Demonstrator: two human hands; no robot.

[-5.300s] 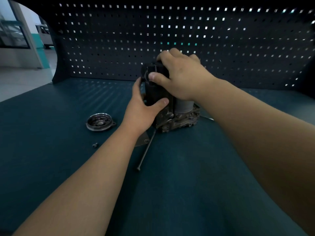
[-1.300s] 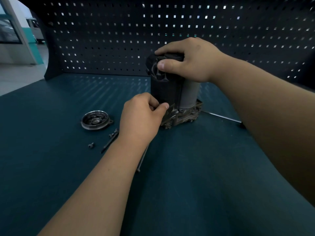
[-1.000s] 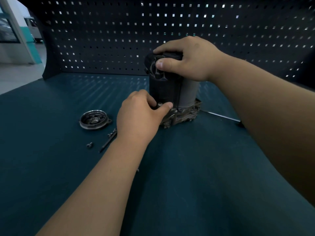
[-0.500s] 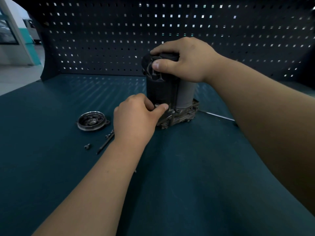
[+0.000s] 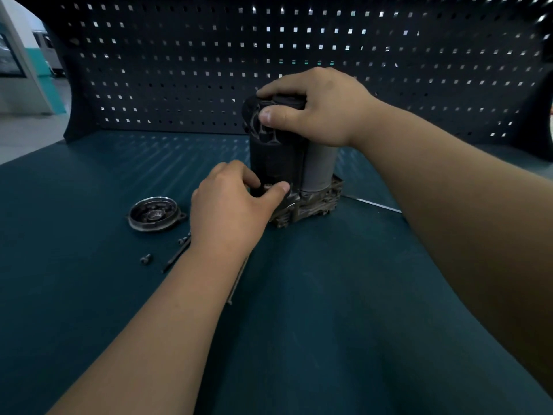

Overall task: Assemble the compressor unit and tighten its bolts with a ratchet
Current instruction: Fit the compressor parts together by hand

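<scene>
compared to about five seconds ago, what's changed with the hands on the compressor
The left hand slid down the compressor, from cupping its side to its base, where thumb and forefinger now pinch what looks like a small bolt. The right hand stayed gripping the top; the round cover stayed put.

Teal bench top point(image 5: 89, 295), dark pegboard point(image 5: 179, 70) dotted with square holes, black-and-grey compressor point(image 5: 278, 157).

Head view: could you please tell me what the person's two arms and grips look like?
The left grip and right grip are bare hands, with no gloves, rings or watch showing. The left forearm and right forearm are bare too; no sleeve shows before the frame's edges.
</scene>
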